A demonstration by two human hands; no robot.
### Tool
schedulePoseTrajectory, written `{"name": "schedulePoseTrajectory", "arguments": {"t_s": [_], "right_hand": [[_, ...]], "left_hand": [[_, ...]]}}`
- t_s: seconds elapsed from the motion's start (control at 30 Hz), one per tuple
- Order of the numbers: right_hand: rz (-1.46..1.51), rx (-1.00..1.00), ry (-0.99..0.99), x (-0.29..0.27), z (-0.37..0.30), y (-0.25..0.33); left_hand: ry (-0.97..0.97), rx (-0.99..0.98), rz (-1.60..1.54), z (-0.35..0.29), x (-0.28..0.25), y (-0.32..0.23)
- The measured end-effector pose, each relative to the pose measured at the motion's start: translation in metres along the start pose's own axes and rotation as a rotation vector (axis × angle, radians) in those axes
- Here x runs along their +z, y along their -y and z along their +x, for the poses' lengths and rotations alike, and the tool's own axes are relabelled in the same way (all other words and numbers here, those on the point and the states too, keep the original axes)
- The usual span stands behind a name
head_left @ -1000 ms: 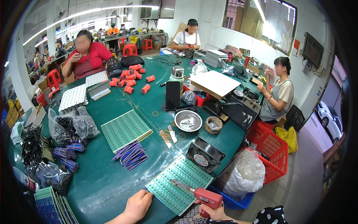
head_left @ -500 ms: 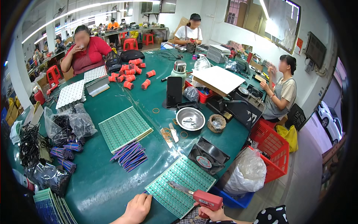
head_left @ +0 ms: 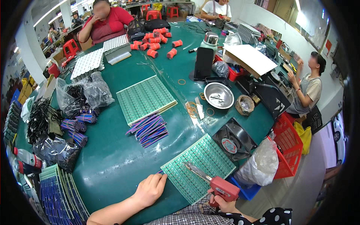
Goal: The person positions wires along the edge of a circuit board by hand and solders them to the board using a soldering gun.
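Observation:
My right hand [head_left: 224, 205] grips a red soldering gun [head_left: 225, 188] by its handle. Its metal barrel reaches left over a green circuit board panel [head_left: 215, 157], with the tip above the panel's left part; whether it touches cannot be seen. At the panel's left edge my left hand [head_left: 152, 189] is closed, palm down, and thin blue and purple wire shows at its fingertips. Beyond lies a loose pile of blue and purple wires [head_left: 150, 129], against a stack of similar green panels [head_left: 146, 99].
A black fan [head_left: 234, 138] stands by the panel's far right corner. Behind it are a metal bowl [head_left: 218, 95] and a phone on a stand [head_left: 203, 63]. Wired panels [head_left: 60, 195] and bagged cables [head_left: 56, 150] lie left. A red crate [head_left: 287, 148] is at right; co-workers sit around the table.
The whole view has shifted, so the table's things sit higher and further right in the picture. Both hands keep nearly the same places at the panel; the gun's tip has moved slightly left over it.

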State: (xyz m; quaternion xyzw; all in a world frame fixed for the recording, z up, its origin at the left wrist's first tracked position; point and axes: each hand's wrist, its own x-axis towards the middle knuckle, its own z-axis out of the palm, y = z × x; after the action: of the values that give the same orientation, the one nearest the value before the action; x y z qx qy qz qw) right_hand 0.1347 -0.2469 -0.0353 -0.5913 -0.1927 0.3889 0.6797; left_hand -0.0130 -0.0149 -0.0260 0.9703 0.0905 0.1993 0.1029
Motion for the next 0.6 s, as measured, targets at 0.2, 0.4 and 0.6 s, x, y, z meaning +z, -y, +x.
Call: {"name": "schedulePoseTrajectory", "arguments": {"t_s": [0.2, 0.4, 0.6], "right_hand": [[-0.047, 0.091, 0.146, -0.034, -0.015, -0.029], [-0.09, -0.011, 0.178, -0.017, -0.011, -0.009], [-0.042, 0.101, 0.105, -0.014, -0.011, -0.015]], "left_hand": [[-0.073, 0.11, 0.166, 0.005, 0.003, 0.002], [-0.068, 0.09, 0.17, 0.01, 0.003, 0.002], [-0.081, 0.067, 0.215, 0.01, 0.008, 0.006]]}}
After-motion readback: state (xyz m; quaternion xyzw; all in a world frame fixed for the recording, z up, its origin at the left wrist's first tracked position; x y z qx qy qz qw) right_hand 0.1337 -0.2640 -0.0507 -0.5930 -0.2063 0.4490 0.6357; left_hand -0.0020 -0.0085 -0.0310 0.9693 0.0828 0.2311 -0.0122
